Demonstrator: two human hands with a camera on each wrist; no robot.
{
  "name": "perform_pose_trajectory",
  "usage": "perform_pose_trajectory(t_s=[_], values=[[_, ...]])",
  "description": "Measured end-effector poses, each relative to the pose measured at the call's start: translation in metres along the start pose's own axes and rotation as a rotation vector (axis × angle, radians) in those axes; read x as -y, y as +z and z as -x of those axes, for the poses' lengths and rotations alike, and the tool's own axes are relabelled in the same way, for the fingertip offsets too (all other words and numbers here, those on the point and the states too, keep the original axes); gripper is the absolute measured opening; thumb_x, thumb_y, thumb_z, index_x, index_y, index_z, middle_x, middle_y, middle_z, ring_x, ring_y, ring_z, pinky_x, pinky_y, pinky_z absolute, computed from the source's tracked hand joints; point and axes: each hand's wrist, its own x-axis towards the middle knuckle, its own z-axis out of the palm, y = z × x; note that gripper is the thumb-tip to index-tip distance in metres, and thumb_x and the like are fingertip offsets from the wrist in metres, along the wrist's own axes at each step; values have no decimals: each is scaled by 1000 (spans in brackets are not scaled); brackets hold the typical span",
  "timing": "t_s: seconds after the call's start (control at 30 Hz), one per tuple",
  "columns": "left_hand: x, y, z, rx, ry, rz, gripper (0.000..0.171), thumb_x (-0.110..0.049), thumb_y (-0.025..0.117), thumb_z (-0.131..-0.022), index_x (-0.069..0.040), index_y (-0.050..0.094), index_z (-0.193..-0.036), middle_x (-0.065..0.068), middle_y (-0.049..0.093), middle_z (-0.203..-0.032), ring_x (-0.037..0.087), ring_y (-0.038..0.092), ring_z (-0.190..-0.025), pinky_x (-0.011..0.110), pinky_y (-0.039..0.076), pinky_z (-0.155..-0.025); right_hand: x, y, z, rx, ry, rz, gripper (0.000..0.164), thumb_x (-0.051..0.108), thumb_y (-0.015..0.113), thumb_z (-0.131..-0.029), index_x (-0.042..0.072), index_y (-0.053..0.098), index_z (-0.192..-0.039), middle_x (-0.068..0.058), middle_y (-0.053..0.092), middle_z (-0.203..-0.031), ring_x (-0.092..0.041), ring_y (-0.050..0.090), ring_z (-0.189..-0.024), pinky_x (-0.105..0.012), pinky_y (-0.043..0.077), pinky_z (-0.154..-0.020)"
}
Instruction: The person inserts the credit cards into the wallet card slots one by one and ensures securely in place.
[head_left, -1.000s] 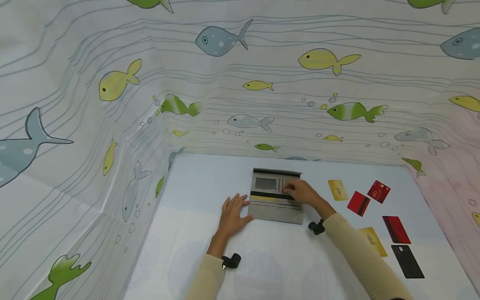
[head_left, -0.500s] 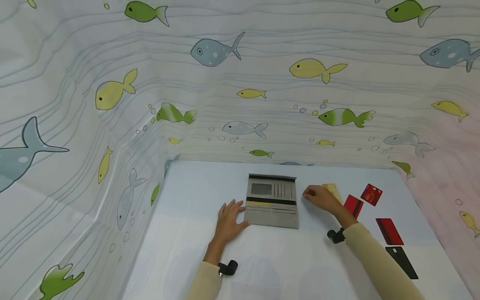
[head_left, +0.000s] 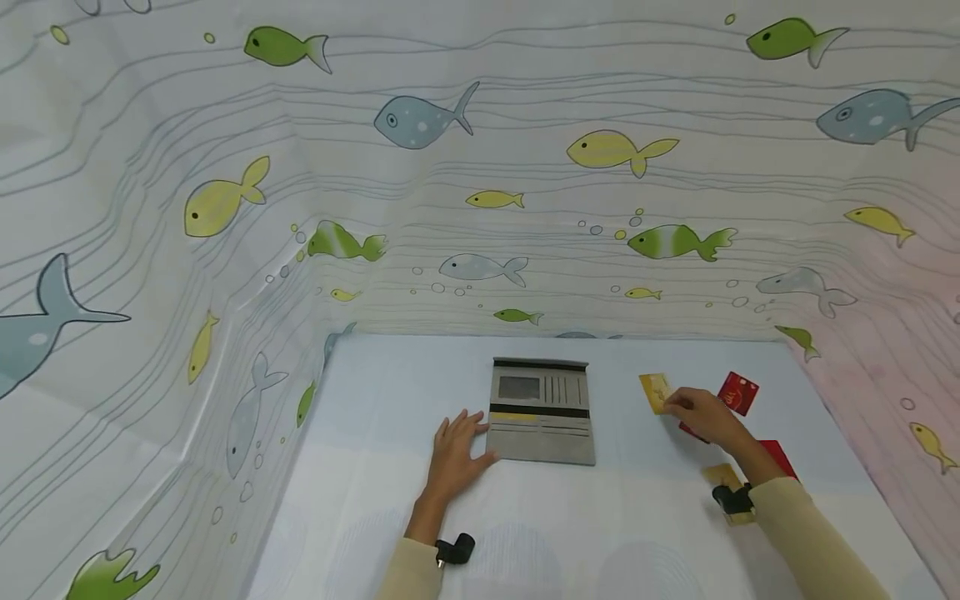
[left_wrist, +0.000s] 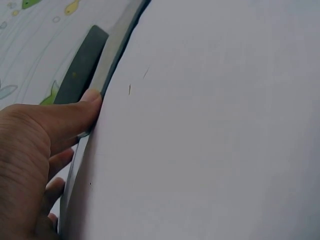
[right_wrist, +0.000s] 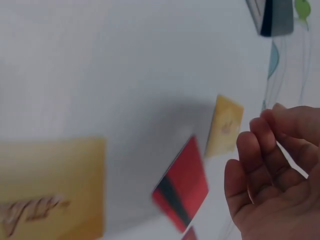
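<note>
A grey wallet (head_left: 540,442) lies unfolded on the table, with slots, a dark window and a black band across its middle. A yellow strip (head_left: 513,416) shows in one slot. My left hand (head_left: 453,458) is at the wallet's left edge, fingers spread; in the left wrist view its thumb (left_wrist: 90,97) touches the edge. To the right, my right hand (head_left: 705,414) hovers by a gold card (head_left: 654,392) and above a red card with a black stripe (right_wrist: 185,185). Its fingers are loosely bent, and the right wrist view shows nothing between them.
A red card (head_left: 738,393) lies beyond the right hand. Another gold card (head_left: 723,477) is partly covered by the black wrist camera (head_left: 733,498). One more red card (head_left: 777,458) shows behind the right forearm. A fish-patterned sheet (head_left: 480,167) surrounds the white table (head_left: 390,375).
My right hand has moved from the wallet's upper slots rightward to the cards. The left hand stays by the wallet. The head view has shifted slightly.
</note>
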Motion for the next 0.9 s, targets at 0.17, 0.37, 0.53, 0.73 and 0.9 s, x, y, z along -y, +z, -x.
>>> perform_pose_trajectory(t_s=[0.17, 0.37, 0.53, 0.73, 0.9], values=[[2, -1, 2, -4, -8, -3, 55, -37, 80, -82, -12, 64, -129, 4, 54, -149, 30, 37, -147, 58, 15, -123, -22, -8, 18, -39, 58, -14, 30, 25, 60, -100, 0, 66, -116, -18, 69, -107, -27, 60, -92, -38, 55, -74], [3, 1, 5, -2, -24, 3, 54, -38, 80, -83, -13, 64, -128, 3, 54, -149, 30, 37, -147, 57, 15, -123, -40, -14, 42, -90, 59, -4, 32, 23, 60, -99, -4, 64, -117, -25, 68, -111, -38, 62, -101, -54, 55, -84], [3, 0, 4, -8, -23, 0, 55, -39, 80, -82, -13, 65, -128, 3, 54, -149, 30, 38, -147, 57, 15, -123, -53, -19, 60, -127, 84, 11, 32, 21, 63, -97, -5, 63, -115, -30, 66, -112, -42, 61, -101, -57, 55, -82], [1, 0, 4, -9, -16, 4, 56, -38, 80, -82, -12, 64, -128, 4, 55, -148, 31, 39, -146, 58, 16, -122, -69, -25, 81, -125, 175, -19, 39, 25, 62, -97, -7, 61, -119, -32, 64, -117, -43, 60, -103, -55, 55, -79], [1, 2, 4, 1, -16, 4, 56, -39, 80, -82, -14, 64, -130, 3, 54, -149, 30, 38, -147, 57, 16, -123, -87, -26, 102, -110, 299, -55, 51, 30, 68, -94, -11, 56, -120, -34, 61, -115, -43, 60, -99, -43, 55, -69]])
